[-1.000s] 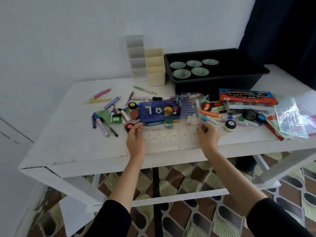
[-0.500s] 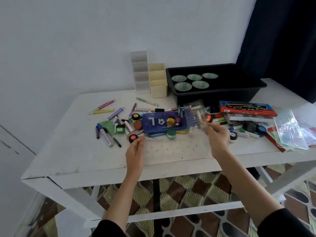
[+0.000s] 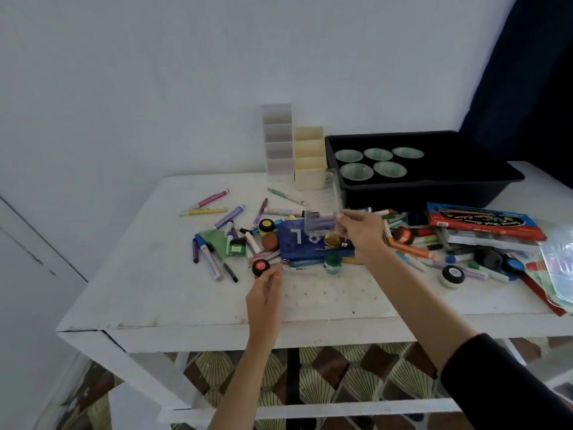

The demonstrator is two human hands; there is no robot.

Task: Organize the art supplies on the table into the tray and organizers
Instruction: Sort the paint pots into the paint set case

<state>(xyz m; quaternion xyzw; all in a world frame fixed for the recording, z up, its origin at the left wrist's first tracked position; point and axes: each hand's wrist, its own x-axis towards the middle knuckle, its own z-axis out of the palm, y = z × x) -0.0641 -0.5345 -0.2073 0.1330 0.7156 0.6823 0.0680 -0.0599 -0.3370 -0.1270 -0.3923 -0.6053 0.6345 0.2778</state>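
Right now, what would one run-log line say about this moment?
stage: sorting underway | right hand: holds clear plastic case above blue pencil case | left hand: beside red-lidded pot, grip unclear | black tray: five cups inside

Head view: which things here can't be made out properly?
1. The clear ribbed plastic piece pinched by the right hand: transparent and motion-blurred, so what it is remains unclear.
2. The left hand: seen from behind, so whether its fingers hold anything or touch the red-lidded black pot is hidden.
3. The clear plastic packaging: cut off by the right edge.
4. The flat red cardboard box: print too small to read.
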